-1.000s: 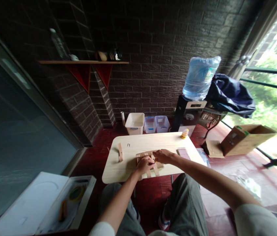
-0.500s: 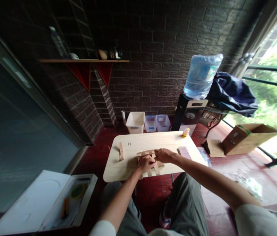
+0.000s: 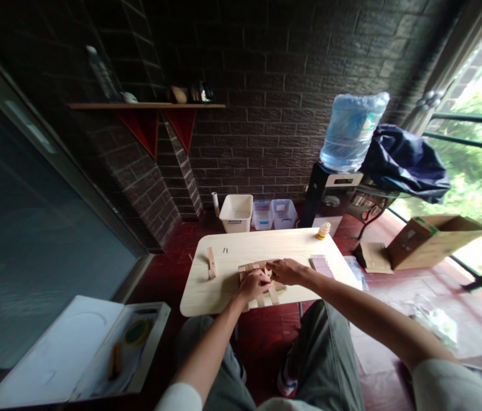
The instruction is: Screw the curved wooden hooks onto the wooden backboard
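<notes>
A slatted wooden piece [image 3: 274, 296] lies near the front edge of the pale table [image 3: 198, 294], with several light slats across it. My left hand [image 3: 254, 283] rests on its middle, fingers pinched together at a slat. From the right, my right hand [image 3: 287, 270] reaches over the same piece, its fingers closed close to the left fingertips. Something small and dark shows under the right fingers, too small to name. Both hands hide part of the slats. Left of them a separate wooden strip [image 3: 211, 264] with holes lies on the table, and small dark screw-like pieces [image 3: 225, 250] lie nearby.
A yellow-capped bottle [image 3: 323, 231] stands at the table's far right corner, and a flat purplish item [image 3: 321, 265] lies below it. Bins [image 3: 236, 214] and a water dispenser [image 3: 330, 197] stand behind. An open white case [image 3: 138, 342] is at lower left, a cardboard box [image 3: 429, 242] at right.
My right hand has shifted slightly left and its fingers have turned a little over the slats. The left hand stays in place.
</notes>
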`<action>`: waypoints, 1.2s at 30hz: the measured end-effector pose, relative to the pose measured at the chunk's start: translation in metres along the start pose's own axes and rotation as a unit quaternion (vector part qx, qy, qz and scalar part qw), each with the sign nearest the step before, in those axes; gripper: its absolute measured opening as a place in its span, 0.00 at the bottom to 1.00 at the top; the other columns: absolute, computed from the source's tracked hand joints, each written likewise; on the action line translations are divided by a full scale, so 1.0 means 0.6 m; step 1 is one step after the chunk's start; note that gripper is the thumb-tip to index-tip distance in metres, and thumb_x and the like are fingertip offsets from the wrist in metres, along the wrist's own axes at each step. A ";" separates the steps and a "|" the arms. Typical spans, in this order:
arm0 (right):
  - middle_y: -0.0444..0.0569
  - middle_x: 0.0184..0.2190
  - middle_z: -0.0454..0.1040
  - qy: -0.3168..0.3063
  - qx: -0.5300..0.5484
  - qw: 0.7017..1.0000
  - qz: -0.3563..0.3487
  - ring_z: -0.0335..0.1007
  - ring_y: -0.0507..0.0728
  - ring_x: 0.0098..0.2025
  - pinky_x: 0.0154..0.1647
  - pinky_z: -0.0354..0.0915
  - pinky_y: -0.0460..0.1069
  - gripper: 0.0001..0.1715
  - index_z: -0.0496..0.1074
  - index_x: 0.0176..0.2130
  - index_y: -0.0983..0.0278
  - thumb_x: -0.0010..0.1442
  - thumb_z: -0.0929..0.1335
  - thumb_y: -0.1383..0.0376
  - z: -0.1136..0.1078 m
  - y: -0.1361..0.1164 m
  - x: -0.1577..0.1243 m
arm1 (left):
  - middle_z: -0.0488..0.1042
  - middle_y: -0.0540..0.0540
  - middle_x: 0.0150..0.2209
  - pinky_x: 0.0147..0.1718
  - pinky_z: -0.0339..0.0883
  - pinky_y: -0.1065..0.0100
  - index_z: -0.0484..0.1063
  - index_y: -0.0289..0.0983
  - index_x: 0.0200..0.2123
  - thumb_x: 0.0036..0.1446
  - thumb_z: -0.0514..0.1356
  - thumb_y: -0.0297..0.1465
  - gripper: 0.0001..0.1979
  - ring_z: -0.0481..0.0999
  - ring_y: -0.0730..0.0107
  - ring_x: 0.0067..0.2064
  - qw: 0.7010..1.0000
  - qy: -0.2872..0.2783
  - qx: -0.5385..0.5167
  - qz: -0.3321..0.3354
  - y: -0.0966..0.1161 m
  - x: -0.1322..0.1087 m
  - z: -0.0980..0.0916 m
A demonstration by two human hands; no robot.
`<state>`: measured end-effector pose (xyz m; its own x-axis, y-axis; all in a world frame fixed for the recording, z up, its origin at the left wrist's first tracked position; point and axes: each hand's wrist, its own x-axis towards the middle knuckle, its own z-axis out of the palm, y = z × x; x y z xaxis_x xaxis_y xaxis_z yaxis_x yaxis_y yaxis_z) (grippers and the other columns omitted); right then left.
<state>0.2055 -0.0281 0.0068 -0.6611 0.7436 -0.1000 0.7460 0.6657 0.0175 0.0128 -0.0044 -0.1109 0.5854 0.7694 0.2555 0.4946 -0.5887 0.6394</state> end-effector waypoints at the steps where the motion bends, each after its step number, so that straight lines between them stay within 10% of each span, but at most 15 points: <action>1: 0.58 0.45 0.78 -0.004 -0.002 1.000 0.003 0.77 0.60 0.43 0.36 0.69 0.49 0.18 0.68 0.53 0.66 0.67 0.62 0.63 0.000 0.000 0.000 | 0.77 0.46 0.34 0.41 0.67 0.68 0.82 0.39 0.31 0.55 0.66 0.31 0.04 0.75 0.69 0.38 1.000 0.002 0.001 0.002 0.000 0.000 0.000; 36: 0.59 0.43 0.79 0.016 0.017 0.999 0.041 0.78 0.61 0.40 0.35 0.68 0.49 0.20 0.70 0.52 0.67 0.64 0.66 0.59 0.020 0.011 0.008 | 0.78 0.47 0.35 0.42 0.68 0.69 0.81 0.39 0.31 0.54 0.67 0.31 0.02 0.76 0.69 0.39 1.000 0.023 -0.001 0.004 0.005 -0.003 0.000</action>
<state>0.2080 -0.0209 -0.0052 -0.5989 0.7979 -0.0682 0.8001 0.5998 -0.0087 0.0132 -0.0076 -0.1097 0.5587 0.7757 0.2935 0.4889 -0.5939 0.6389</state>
